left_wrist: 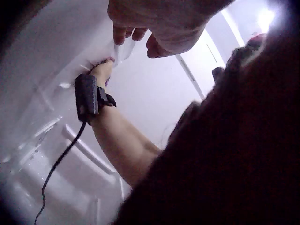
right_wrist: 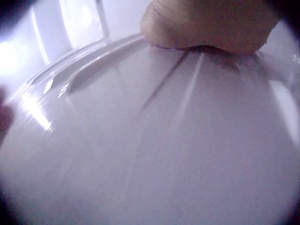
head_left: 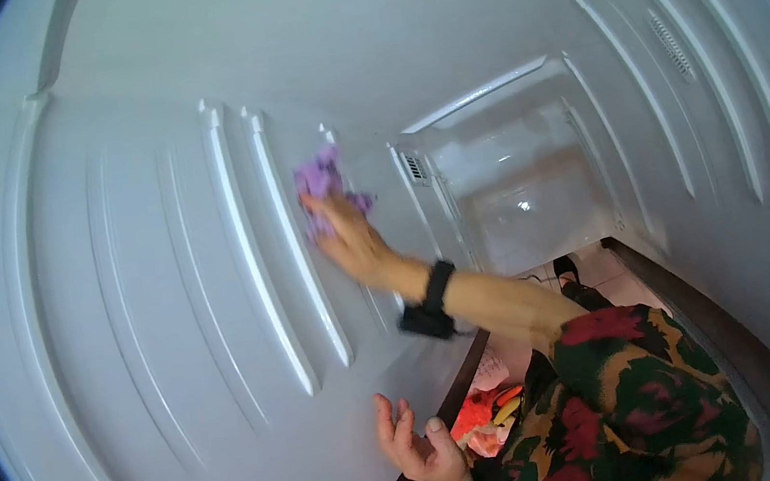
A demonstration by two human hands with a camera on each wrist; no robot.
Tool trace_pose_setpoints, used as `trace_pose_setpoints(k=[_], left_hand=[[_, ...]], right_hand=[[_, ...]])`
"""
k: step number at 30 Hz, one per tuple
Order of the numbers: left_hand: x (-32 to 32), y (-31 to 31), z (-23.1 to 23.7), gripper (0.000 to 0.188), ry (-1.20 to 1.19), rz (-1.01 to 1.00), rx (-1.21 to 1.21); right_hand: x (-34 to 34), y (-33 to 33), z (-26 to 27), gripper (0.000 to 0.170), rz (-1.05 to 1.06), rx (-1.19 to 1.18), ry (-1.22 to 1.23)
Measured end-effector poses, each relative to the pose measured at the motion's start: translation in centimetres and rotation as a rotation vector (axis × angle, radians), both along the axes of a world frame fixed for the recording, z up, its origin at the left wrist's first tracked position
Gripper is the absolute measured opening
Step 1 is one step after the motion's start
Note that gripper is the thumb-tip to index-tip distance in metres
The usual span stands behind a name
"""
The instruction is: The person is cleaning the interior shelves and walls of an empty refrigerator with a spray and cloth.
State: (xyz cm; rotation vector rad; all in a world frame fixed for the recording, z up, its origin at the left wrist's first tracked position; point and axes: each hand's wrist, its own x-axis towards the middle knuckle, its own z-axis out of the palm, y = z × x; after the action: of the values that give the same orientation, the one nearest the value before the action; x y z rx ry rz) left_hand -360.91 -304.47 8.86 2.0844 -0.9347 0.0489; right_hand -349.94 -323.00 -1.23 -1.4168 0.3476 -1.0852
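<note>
Watching remotely, I'm seeing the right hand (head_left: 353,245) gripping a purple cloth (head_left: 320,175) that is lying crumpled around its fingertips against the ridged wall (head_left: 155,300), while the left hand (head_left: 422,450) is hovering apart, loosely curled.

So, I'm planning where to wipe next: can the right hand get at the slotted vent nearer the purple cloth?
Probably yes: the right hand, with the purple cloth, is close to that vent, and nothing seems to block the way between them.
</note>
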Motion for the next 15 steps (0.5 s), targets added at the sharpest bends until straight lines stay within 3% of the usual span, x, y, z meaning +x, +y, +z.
trace_pose_setpoints(k=[3, 5, 8, 10, 12, 14, 15], left_hand=[[-0.6, 0.1, -2.1, 0.027, 0.061, 0.011, 0.041], [-0.7, 0.4, -3.4, 0.026, 0.115, 0.014, 0.01], [-0.7, 1.3, -5.4, 0.025, 0.108, 0.047, 0.099], [-0.6, 2.1, -6.9, 0.025, 0.125, 0.055, 0.142], [-0.6, 2.1, -8.0, 0.024, 0.146, 0.063, 0.195], [-1.1, 2.0, -8.8, 0.023, 0.234, 0.092, 0.196], [-1.3, 2.2, -9.5, 0.023, 0.242, 0.102, 0.2]], right_hand=[[-5.3, 7.8, -2.8, 0.058, 0.035, -0.12, 0.036], [-6.4, 8.3, -2.6, 0.059, 0.077, -0.123, 0.059], [-3.1, 4.0, -2.8, 0.057, -0.02, -0.212, 0.047], [-0.5, -0.6, -4.1, 0.048, -0.071, -0.063, 0.11], [0.6, -4.1, -7.0, 0.039, -0.146, -0.07, 0.144], [0.3, -7.3, -9.7, 0.036, -0.046, 0.23, 0.217], [0.4, -8.6, -11.6, 0.036, -0.035, 0.234, 0.225]])
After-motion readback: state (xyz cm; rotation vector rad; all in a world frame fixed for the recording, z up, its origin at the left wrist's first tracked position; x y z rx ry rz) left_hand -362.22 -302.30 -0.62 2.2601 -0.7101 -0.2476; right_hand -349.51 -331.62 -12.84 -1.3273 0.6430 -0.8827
